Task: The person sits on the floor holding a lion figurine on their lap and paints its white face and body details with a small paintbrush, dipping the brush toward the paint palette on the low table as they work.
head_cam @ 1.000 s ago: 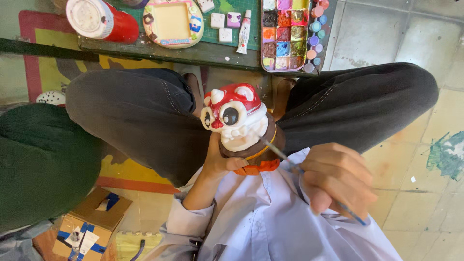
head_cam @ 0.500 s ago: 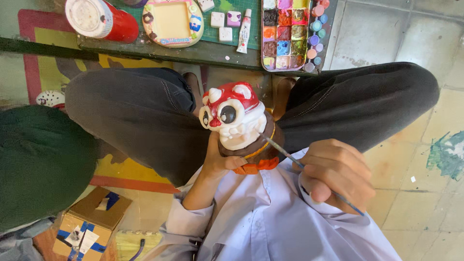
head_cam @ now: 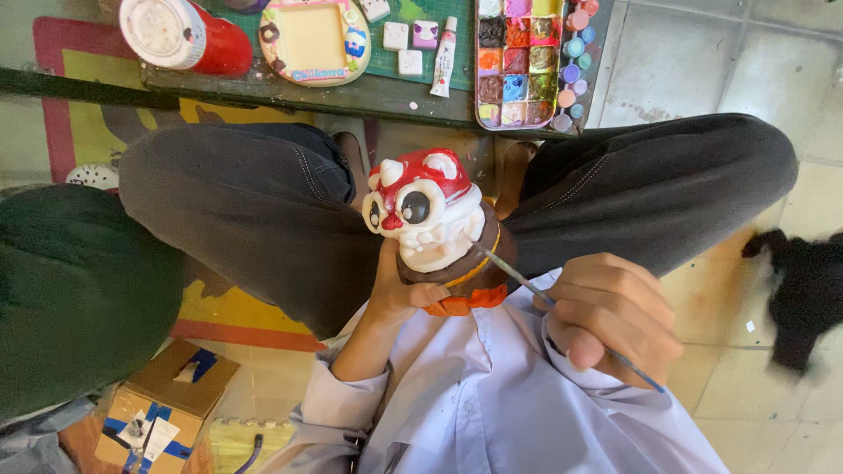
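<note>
My left hand (head_cam: pixel 397 285) grips a small ceramic figurine (head_cam: pixel 432 226) from below and holds it over my crossed legs. The figurine has a red cap with white spots, big white eyes, a white beard, a brown body and an orange base. My right hand (head_cam: pixel 610 316) pinches a thin paintbrush (head_cam: pixel 527 285). The brush tip touches the figurine's brown side near a yellow band.
A paint palette (head_cam: pixel 527 57) with several coloured wells lies on a green mat (head_cam: pixel 457 53) ahead, beside a paint tube (head_cam: pixel 444 54), small tiles, a painted frame (head_cam: pixel 314 39) and a red cup (head_cam: pixel 189 35). A cardboard box (head_cam: pixel 162 404) sits lower left. A black furry shape (head_cam: pixel 803 290) is at the right.
The figurine has tilted slightly in my left hand, and my right hand with the brush has shifted a little. A black furry shape has come into view at the right edge.
</note>
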